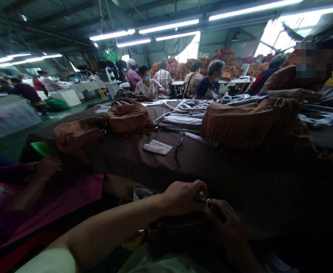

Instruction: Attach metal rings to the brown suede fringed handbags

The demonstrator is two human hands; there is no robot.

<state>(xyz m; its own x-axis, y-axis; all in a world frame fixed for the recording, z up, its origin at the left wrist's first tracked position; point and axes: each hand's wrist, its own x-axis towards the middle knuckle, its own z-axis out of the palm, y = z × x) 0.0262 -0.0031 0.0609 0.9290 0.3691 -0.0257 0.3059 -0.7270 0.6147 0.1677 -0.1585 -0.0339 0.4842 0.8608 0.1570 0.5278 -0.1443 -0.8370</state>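
Low in front of me, my left hand (183, 197) is closed, with thumb and fingers pinching a small metal clasp (202, 195). Right beside it, my right hand (225, 220) is closed at a shiny metal ring (211, 203), which seems to belong to a dark bag (180, 229) on my lap. Deep shadow hides most of the bag and the right fingertips. Beyond my hands, a small clear packet (157, 147) and a thin dark strap (179, 149) lie on the brown-covered table (132, 163).
Brown fringed bags (248, 117) (129, 117) and plastic-wrapped strips (183, 117) lie along the table. At left, a co-worker's hand (48, 167) holds a green comb-like brush (41, 148) near another brown bag (78, 134). Another person leans in at far right.
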